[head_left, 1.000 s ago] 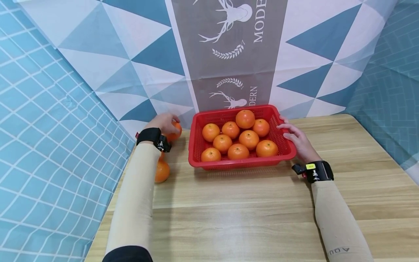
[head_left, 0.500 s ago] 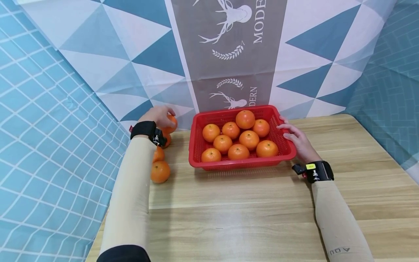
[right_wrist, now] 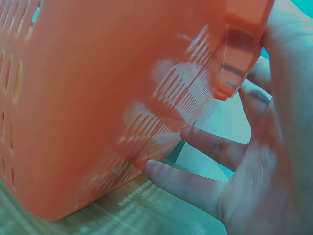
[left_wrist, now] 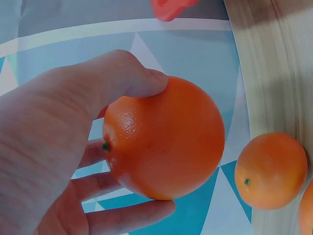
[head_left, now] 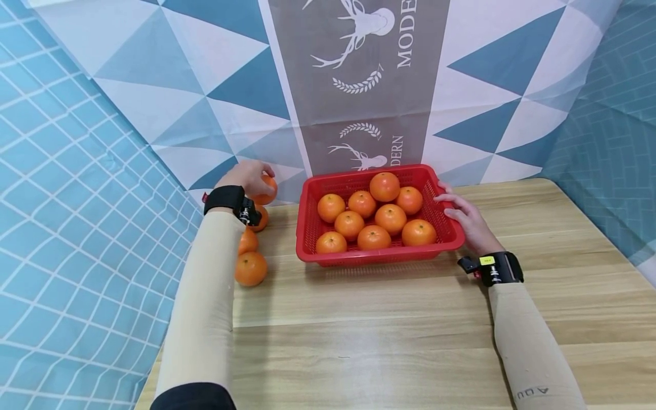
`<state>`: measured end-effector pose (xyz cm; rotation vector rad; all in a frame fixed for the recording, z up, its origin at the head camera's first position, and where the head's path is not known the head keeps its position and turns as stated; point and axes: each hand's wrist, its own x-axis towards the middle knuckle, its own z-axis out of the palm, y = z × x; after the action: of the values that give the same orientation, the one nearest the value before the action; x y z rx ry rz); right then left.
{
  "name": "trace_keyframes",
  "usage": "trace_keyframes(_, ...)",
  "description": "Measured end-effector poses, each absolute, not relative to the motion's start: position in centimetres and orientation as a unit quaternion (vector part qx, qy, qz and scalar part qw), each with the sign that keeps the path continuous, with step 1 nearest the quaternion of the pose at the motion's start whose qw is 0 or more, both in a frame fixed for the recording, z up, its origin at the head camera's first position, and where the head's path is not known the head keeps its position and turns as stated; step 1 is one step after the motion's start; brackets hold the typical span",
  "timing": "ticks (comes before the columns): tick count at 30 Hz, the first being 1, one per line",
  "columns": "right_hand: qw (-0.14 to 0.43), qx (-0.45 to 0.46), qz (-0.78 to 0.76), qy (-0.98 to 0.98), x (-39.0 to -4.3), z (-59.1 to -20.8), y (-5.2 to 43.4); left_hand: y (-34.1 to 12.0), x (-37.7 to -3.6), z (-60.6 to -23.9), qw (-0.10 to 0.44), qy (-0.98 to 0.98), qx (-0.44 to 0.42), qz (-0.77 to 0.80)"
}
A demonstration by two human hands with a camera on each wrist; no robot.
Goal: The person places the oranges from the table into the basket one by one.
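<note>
My left hand [head_left: 245, 177] grips one orange [head_left: 265, 190] just above the table's far left corner, left of the red basket [head_left: 379, 256]. In the left wrist view the thumb and fingers [left_wrist: 58, 147] wrap that orange [left_wrist: 164, 137], and another orange [left_wrist: 270, 170] lies below it on the wood. The basket holds several oranges [head_left: 390, 218]. My right hand [head_left: 463, 219] holds the basket's right rim, thumb on top. In the right wrist view its fingers [right_wrist: 215, 147] lie under the rim against the slotted wall [right_wrist: 98, 98].
Three loose oranges lie in a row at the table's left edge [head_left: 258, 219] [head_left: 248, 241] [head_left: 251, 268], partly behind my left forearm. A patterned cloth backdrop [head_left: 359, 85] stands right behind the basket. The wooden table [head_left: 389, 330] stretches toward me.
My left hand has lifted the orange a little and drawn it left and back, which uncovers more of the loose oranges beneath. The right hand and the basket have stayed put.
</note>
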<state>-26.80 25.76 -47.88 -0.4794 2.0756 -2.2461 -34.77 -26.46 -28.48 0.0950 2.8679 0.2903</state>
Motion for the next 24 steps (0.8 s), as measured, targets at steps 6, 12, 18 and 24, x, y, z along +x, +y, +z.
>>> trace_keyframes(6,0.022,-0.158,-0.726,0.669,-26.8,-47.9,25.8,-25.7,-34.6,-28.4,0.097,0.989,0.055,0.092)
trace_keyframes(12,0.023,-0.161,-0.729,0.665,-26.8,-47.9,25.8,-24.5,-34.8,-28.6,0.076,0.989,0.076,0.101)
trace_keyframes(18,0.027,-0.154,-0.729,0.666,-26.9,-47.9,25.8,-23.4,-35.1,-28.7,0.055,0.987,0.109,0.106)
trace_keyframes(24,0.026,-0.158,-0.734,0.659,-27.0,-47.9,25.9,-21.9,-35.1,-28.6,0.044,0.984,0.140,0.103)
